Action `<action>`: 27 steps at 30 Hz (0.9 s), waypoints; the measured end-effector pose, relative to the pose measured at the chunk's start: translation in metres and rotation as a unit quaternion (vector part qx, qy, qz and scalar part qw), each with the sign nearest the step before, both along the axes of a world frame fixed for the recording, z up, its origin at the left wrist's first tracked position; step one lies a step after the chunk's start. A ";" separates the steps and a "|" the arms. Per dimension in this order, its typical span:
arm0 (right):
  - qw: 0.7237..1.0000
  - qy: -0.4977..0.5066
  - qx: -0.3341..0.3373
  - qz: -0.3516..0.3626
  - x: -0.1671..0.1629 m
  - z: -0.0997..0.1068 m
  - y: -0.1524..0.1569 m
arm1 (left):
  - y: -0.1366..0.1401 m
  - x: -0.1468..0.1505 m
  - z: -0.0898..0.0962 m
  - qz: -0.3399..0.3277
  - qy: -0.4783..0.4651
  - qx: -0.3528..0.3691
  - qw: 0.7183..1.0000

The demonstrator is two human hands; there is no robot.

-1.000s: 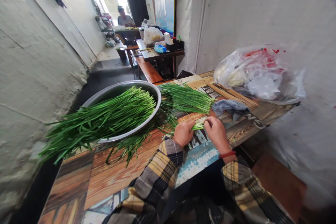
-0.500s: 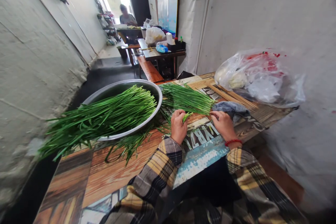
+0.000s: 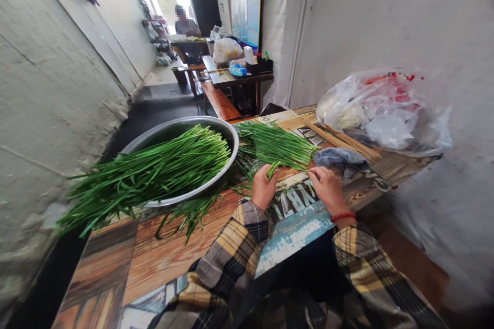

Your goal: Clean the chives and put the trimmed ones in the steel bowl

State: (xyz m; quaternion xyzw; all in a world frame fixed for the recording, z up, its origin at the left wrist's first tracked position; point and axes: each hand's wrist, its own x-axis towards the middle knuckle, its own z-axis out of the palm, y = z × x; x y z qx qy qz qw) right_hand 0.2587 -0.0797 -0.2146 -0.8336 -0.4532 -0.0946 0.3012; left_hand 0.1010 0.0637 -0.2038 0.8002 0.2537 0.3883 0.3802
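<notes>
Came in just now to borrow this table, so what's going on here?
Someone in plaid sleeves is handling leafy green stalks with bare hands. The left hand holds a small bunch; the right hand is at the stalk ends of a pile on the table, though its grip is unclear. A bigger bundle lies in the metal basin, leaves hanging over the rim.
</notes>
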 end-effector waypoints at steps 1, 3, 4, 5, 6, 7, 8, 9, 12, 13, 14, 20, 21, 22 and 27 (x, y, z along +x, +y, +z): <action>1.000 -0.011 -0.009 0.003 -0.006 0.002 -0.001 | -0.001 0.000 0.000 -0.010 0.004 0.001 1.000; 0.999 -0.034 -0.027 0.015 -0.019 0.008 -0.001 | -0.004 -0.001 0.001 -0.045 0.011 0.010 0.999; 0.998 -0.044 -0.034 0.026 -0.026 0.010 -0.001 | -0.005 -0.002 0.002 -0.068 0.017 0.019 0.997; 0.997 -0.052 -0.039 0.038 -0.032 0.012 -0.002 | -0.007 -0.003 0.003 -0.093 0.027 0.031 0.995; 0.996 -0.059 -0.040 0.049 -0.037 0.014 -0.002 | -0.009 -0.004 0.005 -0.117 0.042 0.044 0.991; 0.996 -0.064 -0.039 0.058 -0.041 0.016 -0.002 | -0.010 -0.005 0.006 -0.137 0.064 0.057 0.987; 0.995 -0.067 -0.036 0.064 -0.044 0.018 -0.003 | -0.011 -0.006 0.008 -0.151 0.087 0.069 0.982; 0.995 -0.070 -0.034 0.069 -0.046 0.019 -0.004 | -0.012 -0.007 0.009 -0.156 0.110 0.078 0.978; 0.994 -0.074 -0.031 0.078 -0.047 0.022 -0.008 | -0.012 -0.008 0.012 -0.163 0.148 0.100 0.970; 0.993 -0.074 -0.031 0.082 -0.047 0.022 -0.009 | -0.013 -0.008 0.012 -0.172 0.151 0.108 0.967; 0.993 -0.074 -0.029 0.085 -0.047 0.021 -0.010 | -0.013 -0.009 0.012 -0.182 0.155 0.115 0.964; 0.994 -0.063 -0.021 0.090 -0.049 0.012 -0.011 | -0.017 -0.010 0.013 -0.175 0.195 0.135 0.956; 0.994 -0.054 -0.019 0.090 -0.048 0.010 -0.012 | -0.016 -0.009 0.013 -0.165 0.192 0.134 0.958; 0.995 -0.042 -0.014 0.088 -0.046 0.008 -0.014 | -0.015 -0.009 0.012 -0.152 0.185 0.130 0.962; 0.996 0.045 0.016 0.077 -0.028 0.003 -0.028 | -0.002 -0.005 0.004 -0.070 0.097 0.054 0.991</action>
